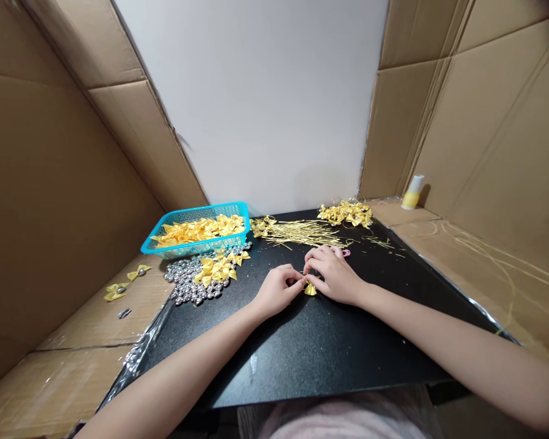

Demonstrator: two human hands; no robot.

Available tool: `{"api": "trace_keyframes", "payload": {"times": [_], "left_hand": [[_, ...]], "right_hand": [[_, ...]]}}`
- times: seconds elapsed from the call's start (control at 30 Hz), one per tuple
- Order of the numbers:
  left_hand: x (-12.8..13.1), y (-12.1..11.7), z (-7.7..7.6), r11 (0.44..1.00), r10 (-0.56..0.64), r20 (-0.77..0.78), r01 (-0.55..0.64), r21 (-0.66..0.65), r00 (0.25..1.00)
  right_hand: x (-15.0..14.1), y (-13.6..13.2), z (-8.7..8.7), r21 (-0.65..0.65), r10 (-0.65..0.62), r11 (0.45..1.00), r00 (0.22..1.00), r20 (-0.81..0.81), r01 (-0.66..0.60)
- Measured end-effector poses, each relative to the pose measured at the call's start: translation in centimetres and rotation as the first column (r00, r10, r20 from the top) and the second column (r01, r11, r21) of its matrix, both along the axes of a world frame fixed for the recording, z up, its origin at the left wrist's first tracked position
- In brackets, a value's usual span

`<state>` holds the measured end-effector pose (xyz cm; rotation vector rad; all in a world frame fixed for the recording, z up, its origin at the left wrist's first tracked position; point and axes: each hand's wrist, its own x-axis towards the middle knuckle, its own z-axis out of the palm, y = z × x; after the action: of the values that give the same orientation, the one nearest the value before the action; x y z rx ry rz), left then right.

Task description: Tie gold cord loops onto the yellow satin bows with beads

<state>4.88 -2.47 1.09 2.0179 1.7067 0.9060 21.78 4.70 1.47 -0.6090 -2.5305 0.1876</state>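
Head view: your left hand (pixel 278 289) and right hand (pixel 336 275) pinch the yellow bow (pixel 310 289) between them. It pokes past your fingertips (pixel 299 282) toward the table's (pixel 311 353) near edge.

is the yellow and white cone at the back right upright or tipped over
Upright: the cone stands on its wider yellow end, narrower white end on top.

1. A pale wall (pixel 265 103) rises behind the far edge of the worktop (pixel 302 356).
2. Cardboard panels (pixel 59 183) stand beyond its left and right edges.
3. Shiny film (pixel 138 352) runs along its left edge.
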Motion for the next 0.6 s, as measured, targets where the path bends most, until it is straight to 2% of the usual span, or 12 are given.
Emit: {"api": "trace_keyframes", "payload": {"times": [0.6], "left_hand": [[-0.03, 0.01, 0.09, 1.000, -0.003, 0.006, 0.003, -0.013, 1.000]], "right_hand": [[0.07, -0.04, -0.01, -0.014, 0.024, 1.000, 0.999, -0.038, -0.025]]}}
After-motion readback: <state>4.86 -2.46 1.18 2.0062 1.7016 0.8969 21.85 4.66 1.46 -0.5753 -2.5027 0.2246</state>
